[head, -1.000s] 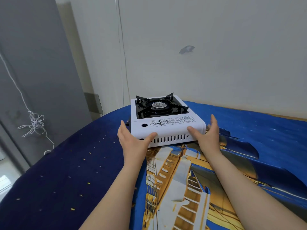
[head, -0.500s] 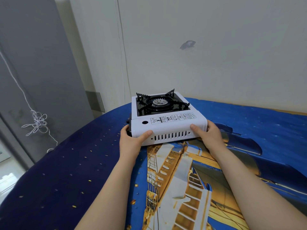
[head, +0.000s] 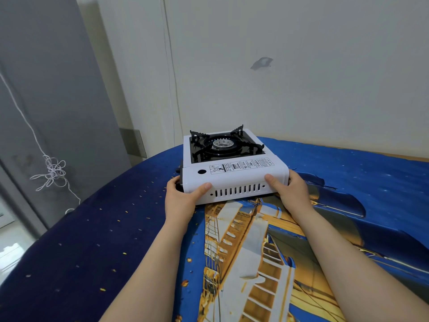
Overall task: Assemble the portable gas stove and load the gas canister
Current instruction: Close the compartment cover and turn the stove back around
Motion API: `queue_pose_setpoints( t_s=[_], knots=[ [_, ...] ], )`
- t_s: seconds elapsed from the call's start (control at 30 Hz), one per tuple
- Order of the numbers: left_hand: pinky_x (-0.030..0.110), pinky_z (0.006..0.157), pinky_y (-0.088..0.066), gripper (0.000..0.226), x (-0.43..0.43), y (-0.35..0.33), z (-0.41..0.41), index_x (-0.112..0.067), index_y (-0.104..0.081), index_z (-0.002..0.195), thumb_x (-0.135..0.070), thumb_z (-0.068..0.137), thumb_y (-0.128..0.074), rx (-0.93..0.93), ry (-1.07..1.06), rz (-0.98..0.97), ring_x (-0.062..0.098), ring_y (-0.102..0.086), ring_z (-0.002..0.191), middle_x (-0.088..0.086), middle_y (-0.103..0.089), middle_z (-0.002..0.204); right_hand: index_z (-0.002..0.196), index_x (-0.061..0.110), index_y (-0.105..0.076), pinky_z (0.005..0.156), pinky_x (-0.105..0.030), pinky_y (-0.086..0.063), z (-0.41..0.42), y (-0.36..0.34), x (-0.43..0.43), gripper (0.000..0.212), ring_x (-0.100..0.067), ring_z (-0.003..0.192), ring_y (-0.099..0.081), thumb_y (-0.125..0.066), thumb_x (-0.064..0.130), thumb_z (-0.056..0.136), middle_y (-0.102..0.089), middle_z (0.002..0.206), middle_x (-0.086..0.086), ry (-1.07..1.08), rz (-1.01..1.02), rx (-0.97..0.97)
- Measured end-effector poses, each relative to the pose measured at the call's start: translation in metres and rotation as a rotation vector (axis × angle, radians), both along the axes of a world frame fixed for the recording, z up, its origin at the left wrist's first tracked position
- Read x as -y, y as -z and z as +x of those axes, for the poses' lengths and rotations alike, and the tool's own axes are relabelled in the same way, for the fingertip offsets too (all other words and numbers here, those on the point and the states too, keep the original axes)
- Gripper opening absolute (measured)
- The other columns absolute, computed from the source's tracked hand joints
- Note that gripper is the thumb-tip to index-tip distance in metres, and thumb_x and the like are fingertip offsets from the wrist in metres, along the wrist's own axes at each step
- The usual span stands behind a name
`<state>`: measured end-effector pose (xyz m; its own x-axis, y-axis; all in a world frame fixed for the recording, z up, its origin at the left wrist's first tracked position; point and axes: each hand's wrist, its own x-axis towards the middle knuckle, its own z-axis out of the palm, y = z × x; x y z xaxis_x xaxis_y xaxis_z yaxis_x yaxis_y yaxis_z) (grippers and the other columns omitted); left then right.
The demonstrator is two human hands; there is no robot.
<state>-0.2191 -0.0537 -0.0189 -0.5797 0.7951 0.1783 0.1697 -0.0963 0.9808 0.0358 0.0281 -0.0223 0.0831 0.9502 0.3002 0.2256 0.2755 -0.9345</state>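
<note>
Portable gas stove [head: 234, 175]: I am clasping its near corners, left hand [head: 183, 201] at 9 o'clock, right hand [head: 292, 194] at 3; pan support [head: 226, 144] is sitting fitted, canister unseen, loading pending.

A plain off-white wall [head: 301, 77] fills the upper part of the view, marked by a small grey patch of chipped paint [head: 261, 63]. A thin white cable [head: 170, 73] is run vertically down the wall. To the left, a tall grey panel [head: 46, 89] is seen, with a white cord [head: 53, 169] hung across it and tangled into a loose knot. A small grey plate [head: 132, 142] is fixed low beside the panel. The foreground is covered by a blue cloth [head: 92, 228] printed with a golden bridge design [head: 250, 252]. Daylight is seen on pale floor [head: 9, 249] at the far left.
</note>
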Motion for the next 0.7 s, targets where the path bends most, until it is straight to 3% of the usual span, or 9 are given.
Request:
queue_pose_setpoints(
  t_s=[0.13, 0.3, 0.47, 0.7],
  knots=[
    [0.029, 0.081, -0.051, 0.095, 0.000, 0.000, 0.000, -0.021, -0.046, 0.133, -0.048, 0.054, -0.089, -0.013, -0.013, -0.002, 0.014, -0.058, 0.105, -0.004, -0.057, 0.122, 0.122, 0.012, -0.058, 0.060, -0.019, -0.043, 0.000, 0.000, 0.000, 0.052, -0.005, 0.086, -0.058, -0.072, 0.040, 0.081, -0.064, 0.106, 0.001, 0.005, 0.002, 0.016],
    [0.040, 0.089, -0.053, 0.095, -0.001, 0.000, 0.001, -0.020, -0.047, 0.133, -0.051, 0.053, -0.088, -0.029, -0.043, -0.016, 0.017, -0.059, 0.108, -0.003, -0.058, 0.123, 0.122, 0.012, -0.056, 0.057, -0.016, -0.039, -0.003, -0.002, 0.002, 0.050, 0.002, 0.081, -0.054, -0.072, 0.039, 0.082, -0.061, 0.103, 0.003, 0.040, -0.003, 0.030],
    [0.035, 0.085, -0.053, 0.094, 0.000, -0.001, 0.002, -0.021, -0.047, 0.132, -0.051, 0.053, -0.088, -0.027, -0.041, -0.012, 0.016, -0.059, 0.105, -0.004, -0.058, 0.121, 0.121, 0.012, -0.056, 0.056, -0.015, -0.037, -0.004, -0.003, 0.004, 0.050, 0.004, 0.079, -0.052, -0.071, 0.039, 0.082, -0.059, 0.101, 0.005, 0.063, -0.009, 0.049],
    [0.035, 0.085, -0.052, 0.096, 0.000, -0.003, 0.005, -0.022, -0.048, 0.131, -0.054, 0.050, -0.088, -0.025, -0.061, -0.022, 0.015, -0.058, 0.105, -0.006, -0.058, 0.120, 0.119, 0.010, -0.056, 0.059, -0.020, -0.039, -0.010, -0.005, 0.010, 0.049, -0.017, 0.093, -0.058, -0.069, 0.041, 0.083, -0.061, 0.106, -0.001, 0.098, -0.022, 0.013]
  ],
)
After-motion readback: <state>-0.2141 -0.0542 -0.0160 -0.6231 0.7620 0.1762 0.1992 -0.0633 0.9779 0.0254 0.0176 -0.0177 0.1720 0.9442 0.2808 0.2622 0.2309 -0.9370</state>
